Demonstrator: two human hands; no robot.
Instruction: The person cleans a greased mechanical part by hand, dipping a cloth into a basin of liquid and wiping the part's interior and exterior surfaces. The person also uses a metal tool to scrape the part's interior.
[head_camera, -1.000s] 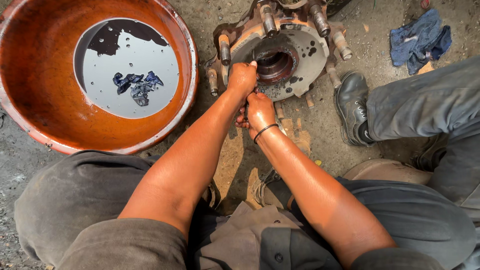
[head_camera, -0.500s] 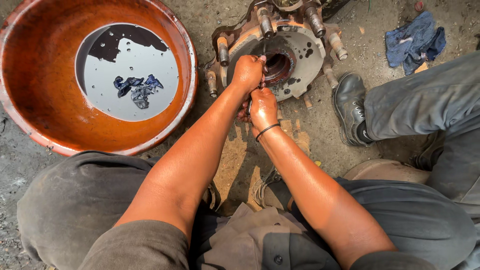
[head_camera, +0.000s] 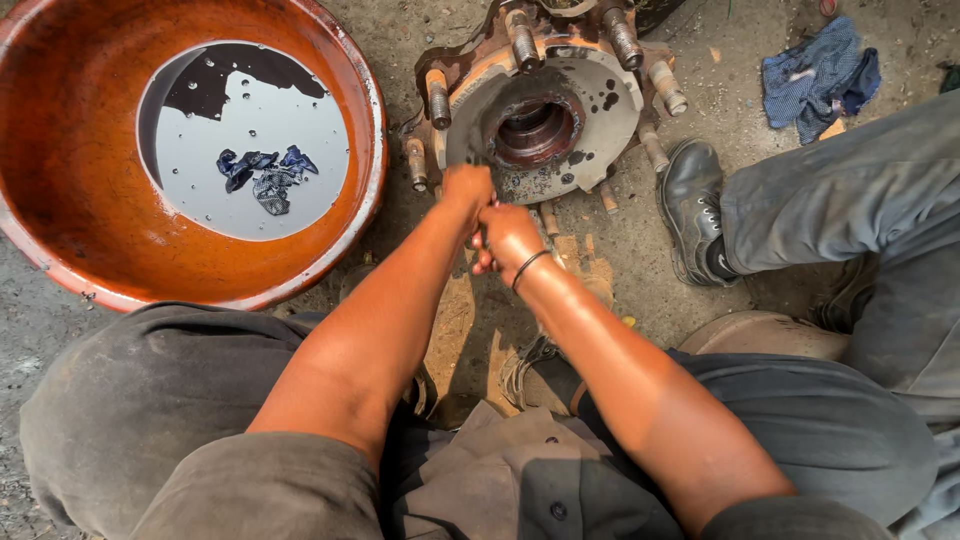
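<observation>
A greasy wheel hub (head_camera: 600, 110) with several threaded studs lies flat on the dirt ahead of me, its round bore (head_camera: 535, 130) uncovered. My left hand (head_camera: 466, 190) is a closed fist at the hub's near-left edge, touching its rim. My right hand (head_camera: 506, 236), with a dark band on the wrist, is curled shut just behind and pressed against the left one. Whatever the fingers hold is hidden. Both forearms reach out over my grey trousers.
A big rusty orange basin (head_camera: 60, 150) at the left holds dark liquid with a blue rag (head_camera: 265, 175) in it. Another person's black shoe (head_camera: 692, 200) and grey trouser leg (head_camera: 850, 210) lie right of the hub. A blue cloth (head_camera: 818, 70) lies at the far right.
Both hands have drawn back from the hub's bore toward me, to its near-left edge. The bore, covered by my left hand before, now shows.
</observation>
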